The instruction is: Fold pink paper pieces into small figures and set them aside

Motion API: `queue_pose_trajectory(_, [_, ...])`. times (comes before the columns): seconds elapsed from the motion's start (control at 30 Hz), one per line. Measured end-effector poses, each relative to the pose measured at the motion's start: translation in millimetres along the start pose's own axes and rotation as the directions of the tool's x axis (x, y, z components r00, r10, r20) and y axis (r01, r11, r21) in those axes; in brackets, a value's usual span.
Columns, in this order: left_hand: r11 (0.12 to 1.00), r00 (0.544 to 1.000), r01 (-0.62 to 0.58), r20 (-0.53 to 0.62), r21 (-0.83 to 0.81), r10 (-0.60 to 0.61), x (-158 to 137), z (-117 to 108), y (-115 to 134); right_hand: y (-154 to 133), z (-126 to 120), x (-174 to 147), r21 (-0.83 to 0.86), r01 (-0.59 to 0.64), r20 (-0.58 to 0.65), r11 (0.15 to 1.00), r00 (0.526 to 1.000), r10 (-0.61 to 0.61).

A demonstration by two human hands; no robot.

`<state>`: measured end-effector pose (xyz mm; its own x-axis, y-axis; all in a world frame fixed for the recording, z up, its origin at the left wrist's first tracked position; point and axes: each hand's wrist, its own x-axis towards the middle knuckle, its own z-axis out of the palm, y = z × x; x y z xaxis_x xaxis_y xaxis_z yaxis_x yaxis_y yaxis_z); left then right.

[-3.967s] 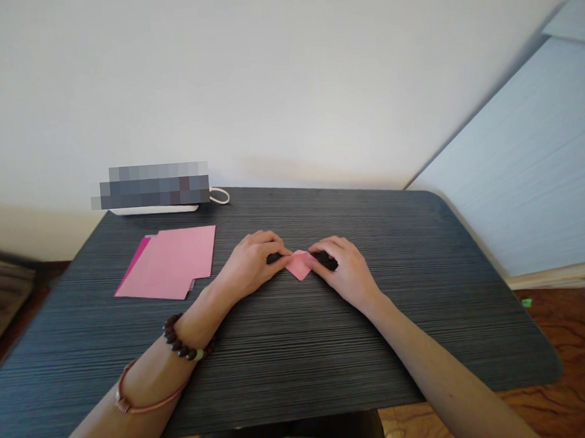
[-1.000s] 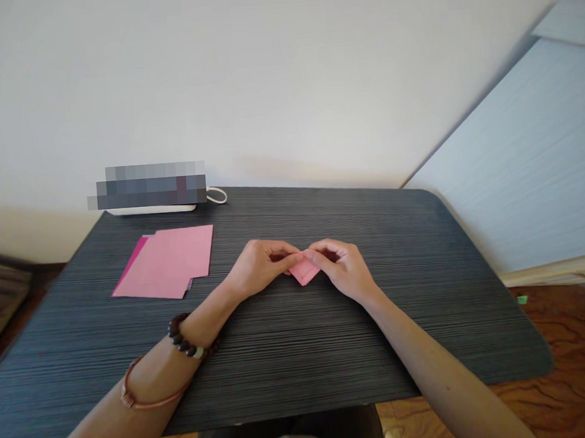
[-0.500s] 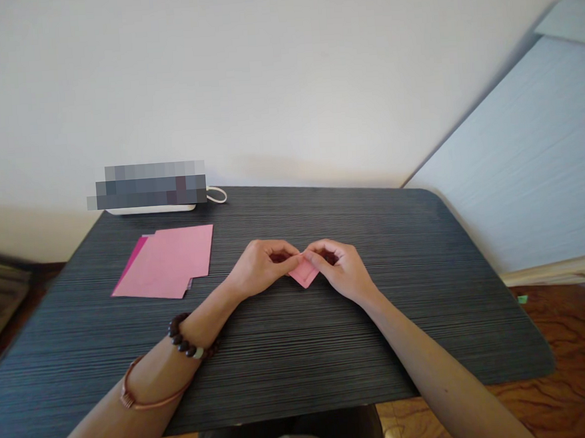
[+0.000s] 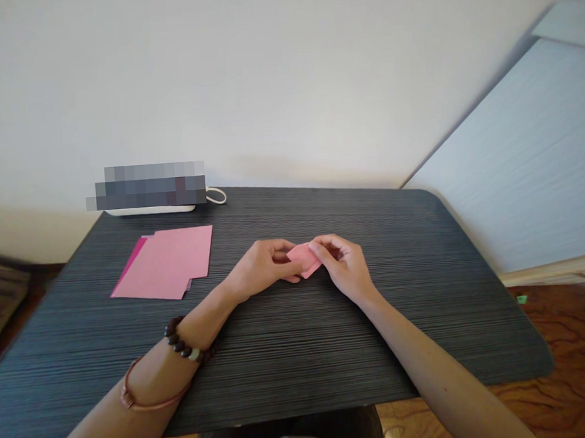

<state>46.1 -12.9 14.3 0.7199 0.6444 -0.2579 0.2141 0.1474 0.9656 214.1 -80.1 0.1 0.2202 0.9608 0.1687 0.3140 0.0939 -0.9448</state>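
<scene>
A small folded piece of pink paper (image 4: 305,257) is held between both hands over the middle of the dark table (image 4: 292,352). My left hand (image 4: 263,269) pinches its left and lower side between thumb and fingers. On the right, my right hand (image 4: 343,262) grips the upper right corner with thumb and forefinger. Parts of the paper are hidden behind the fingertips. Whether it touches the tabletop I cannot tell.
Several sheets of pink paper (image 4: 170,264) lie stacked at the left, a darker pink edge (image 4: 128,267) showing beneath. A blurred-out object on a white base (image 4: 151,210) with a white cord loop (image 4: 217,196) stands by the wall (image 4: 283,79). A pale panel (image 4: 524,163) rises at right.
The folded pink paper has been turned between the hands, from a point-down shape to a slanted one. My left fingers have shifted lower on it; my right hand has moved slightly up and right.
</scene>
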Motion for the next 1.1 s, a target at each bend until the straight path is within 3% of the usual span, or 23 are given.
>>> queue_pose_trajectory(0.3, [0.988, 0.999, -0.036, 0.011, 0.148, 0.035, 1, -1, -6, -2, -3, 0, -0.1, 0.099, 0.067, 0.99, 0.993, -0.092])
queue_pose_trajectory(0.5, [0.969, 0.995, -0.096, 0.02, 0.228, 0.094, -1, 2, -2, -1, -4, 1, -0.089, 0.056, 0.065, 0.994, 0.997, -0.05])
queue_pose_trajectory(0.77, [1.0, 1.0, 0.01, -0.021, -0.007, -0.01, 1, -1, -3, 1, -7, 2, -0.056, -0.023, 0.117, 0.998, 0.993, 0.029])
queue_pose_trajectory(0.93, [0.992, 1.0, 0.003, -0.021, -0.123, -0.006, 1, -2, 1, 2, -11, 2, -0.077, -0.001, 0.126, 0.997, 0.992, 0.01])
queue_pose_trajectory(1.1, [0.986, 1.0, -0.005, 0.014, -0.164, 0.008, -1, -2, 4, 2, -13, 3, 0.008, -0.023, 0.136, 1.0, 0.99, 0.022])
